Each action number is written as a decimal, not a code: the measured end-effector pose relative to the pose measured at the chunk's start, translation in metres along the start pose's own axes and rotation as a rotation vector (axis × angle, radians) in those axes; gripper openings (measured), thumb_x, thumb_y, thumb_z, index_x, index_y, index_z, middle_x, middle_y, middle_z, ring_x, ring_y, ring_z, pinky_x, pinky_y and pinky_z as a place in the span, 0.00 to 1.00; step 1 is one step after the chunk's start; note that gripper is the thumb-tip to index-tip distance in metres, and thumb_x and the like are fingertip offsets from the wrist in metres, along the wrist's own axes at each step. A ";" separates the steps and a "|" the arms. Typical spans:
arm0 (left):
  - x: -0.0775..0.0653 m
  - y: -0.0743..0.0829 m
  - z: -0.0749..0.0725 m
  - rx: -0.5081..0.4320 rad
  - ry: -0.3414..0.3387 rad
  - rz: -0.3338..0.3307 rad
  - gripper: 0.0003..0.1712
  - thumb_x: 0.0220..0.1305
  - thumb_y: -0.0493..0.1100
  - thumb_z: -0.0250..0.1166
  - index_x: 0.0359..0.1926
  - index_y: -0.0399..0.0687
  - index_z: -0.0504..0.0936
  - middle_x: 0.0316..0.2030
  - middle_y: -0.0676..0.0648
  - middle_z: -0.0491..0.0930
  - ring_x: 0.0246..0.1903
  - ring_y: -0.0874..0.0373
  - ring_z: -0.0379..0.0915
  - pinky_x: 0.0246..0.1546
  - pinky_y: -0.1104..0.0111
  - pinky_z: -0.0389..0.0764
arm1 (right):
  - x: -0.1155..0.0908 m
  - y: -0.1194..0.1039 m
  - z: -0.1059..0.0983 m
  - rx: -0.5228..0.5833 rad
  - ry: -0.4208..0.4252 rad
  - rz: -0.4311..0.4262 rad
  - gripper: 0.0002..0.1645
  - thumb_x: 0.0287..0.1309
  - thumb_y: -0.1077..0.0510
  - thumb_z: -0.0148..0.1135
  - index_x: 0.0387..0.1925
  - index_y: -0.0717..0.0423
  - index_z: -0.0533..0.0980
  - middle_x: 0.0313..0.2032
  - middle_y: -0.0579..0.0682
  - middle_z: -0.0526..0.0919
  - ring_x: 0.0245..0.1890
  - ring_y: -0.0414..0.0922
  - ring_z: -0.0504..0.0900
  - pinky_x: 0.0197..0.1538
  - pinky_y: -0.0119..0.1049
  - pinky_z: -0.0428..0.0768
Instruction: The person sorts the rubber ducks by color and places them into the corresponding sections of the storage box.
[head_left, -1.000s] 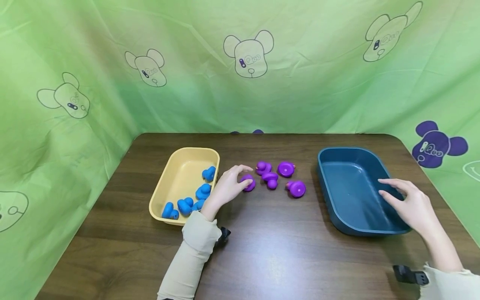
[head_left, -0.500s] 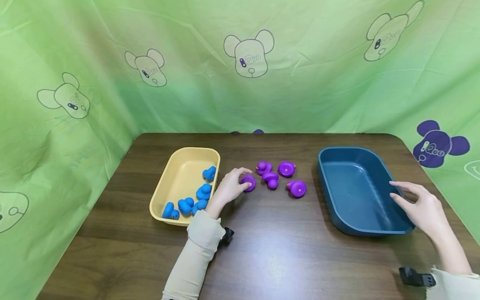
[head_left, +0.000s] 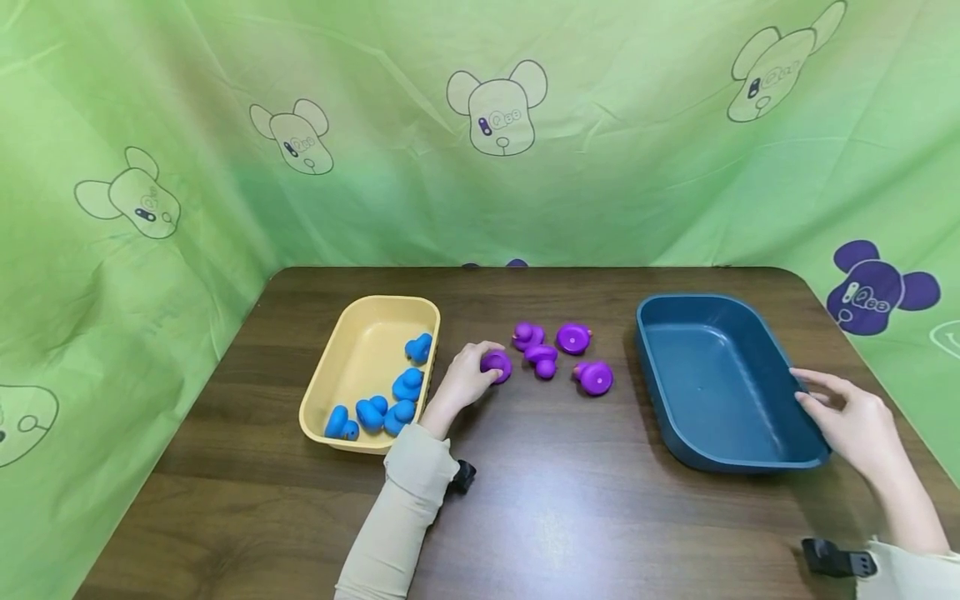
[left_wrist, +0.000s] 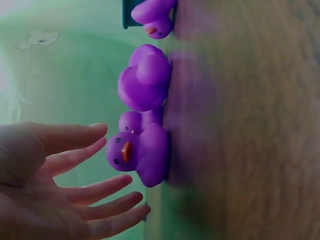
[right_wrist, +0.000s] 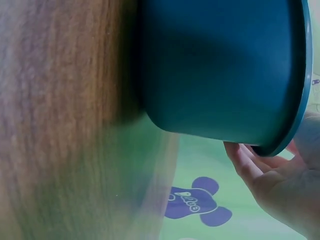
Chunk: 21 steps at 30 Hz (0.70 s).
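Blue bin on wood tabletop | hands — right one at bin's rim, partly hidden | green cloth — purple print

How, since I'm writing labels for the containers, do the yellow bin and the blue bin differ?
Colour: the yellow bin is pale yellow; the blue bin is dark blue.
Contents: the yellow bin holds five blue toys; no toys show in the blue bin.
Apparent size: in the head view, the yellow bin looks smaller than the blue bin.
Shared: both are open-topped, have rounded corners and stand on the brown table.
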<state>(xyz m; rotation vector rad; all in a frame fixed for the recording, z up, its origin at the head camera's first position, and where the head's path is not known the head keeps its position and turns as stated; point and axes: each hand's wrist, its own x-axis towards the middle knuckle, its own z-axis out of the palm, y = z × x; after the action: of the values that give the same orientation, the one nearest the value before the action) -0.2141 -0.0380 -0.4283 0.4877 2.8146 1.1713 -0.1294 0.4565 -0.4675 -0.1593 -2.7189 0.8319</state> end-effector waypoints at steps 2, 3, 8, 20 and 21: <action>-0.003 0.008 -0.002 -0.016 -0.002 -0.027 0.19 0.53 0.36 0.61 0.49 0.43 0.75 0.46 0.39 0.73 0.47 0.46 0.67 0.48 0.58 0.67 | 0.002 0.012 0.004 0.001 0.018 0.000 0.22 0.56 0.50 0.54 0.54 0.45 0.71 0.31 0.08 0.61 0.27 0.11 0.63 0.23 0.19 0.66; -0.003 0.008 -0.001 -0.016 0.003 -0.026 0.19 0.53 0.36 0.61 0.49 0.43 0.75 0.46 0.39 0.73 0.47 0.46 0.67 0.48 0.58 0.67 | 0.002 0.015 0.004 0.007 0.024 -0.003 0.22 0.56 0.51 0.54 0.54 0.46 0.71 0.32 0.08 0.61 0.27 0.11 0.63 0.23 0.19 0.66; -0.003 0.008 0.002 0.006 0.005 -0.052 0.20 0.53 0.37 0.62 0.49 0.44 0.75 0.46 0.40 0.73 0.48 0.47 0.67 0.48 0.59 0.67 | 0.001 0.019 0.006 0.038 0.028 -0.016 0.22 0.56 0.52 0.55 0.54 0.46 0.72 0.33 0.09 0.62 0.29 0.10 0.63 0.26 0.14 0.66; -0.002 0.008 0.004 -0.009 0.020 -0.060 0.18 0.52 0.36 0.62 0.48 0.43 0.76 0.44 0.39 0.74 0.47 0.46 0.68 0.47 0.58 0.67 | -0.001 0.017 0.005 0.063 -0.018 0.011 0.23 0.57 0.50 0.53 0.55 0.46 0.70 0.35 0.11 0.63 0.30 0.10 0.63 0.26 0.14 0.67; -0.002 0.008 0.005 -0.009 0.021 -0.059 0.18 0.52 0.36 0.62 0.47 0.43 0.76 0.44 0.39 0.74 0.47 0.46 0.68 0.47 0.58 0.67 | -0.001 0.017 0.005 0.060 -0.019 0.016 0.23 0.58 0.50 0.53 0.55 0.46 0.70 0.34 0.10 0.62 0.30 0.09 0.63 0.25 0.14 0.67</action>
<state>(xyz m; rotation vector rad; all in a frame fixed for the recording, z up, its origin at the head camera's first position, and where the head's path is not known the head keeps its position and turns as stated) -0.2095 -0.0304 -0.4264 0.3912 2.8187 1.1842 -0.1300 0.4679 -0.4812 -0.1617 -2.7098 0.9233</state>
